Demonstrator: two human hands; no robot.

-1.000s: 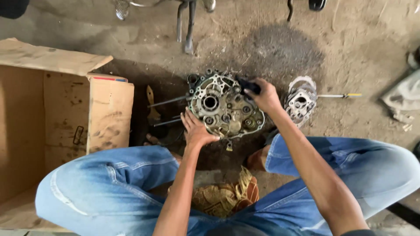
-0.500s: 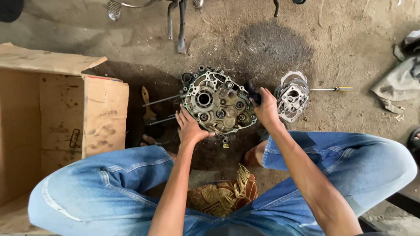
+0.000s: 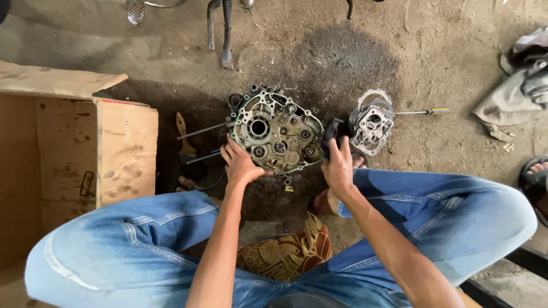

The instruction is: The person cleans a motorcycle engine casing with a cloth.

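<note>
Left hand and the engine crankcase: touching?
Touching. The head view shows the left hand with its fingers pressed against the lower-left edge of the engine crankcase.

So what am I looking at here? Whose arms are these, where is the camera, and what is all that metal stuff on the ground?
The camera sits on a person's head and looks straight down, so the two bare arms and the blue-jeaned knees are that person's own as they sit low over a dusty concrete floor.

In the middle lies a round metal engine case, full of holes and small round parts. The left hand rests on its near-left edge. The right hand is at its right edge and grips something dark; what it is cannot be made out.

Just to the right lies a smaller metal engine part with a screwdriver beside it. On the left stands an open cardboard box, with a paintbrush between it and the case. A grey rag lies at the far right.
</note>
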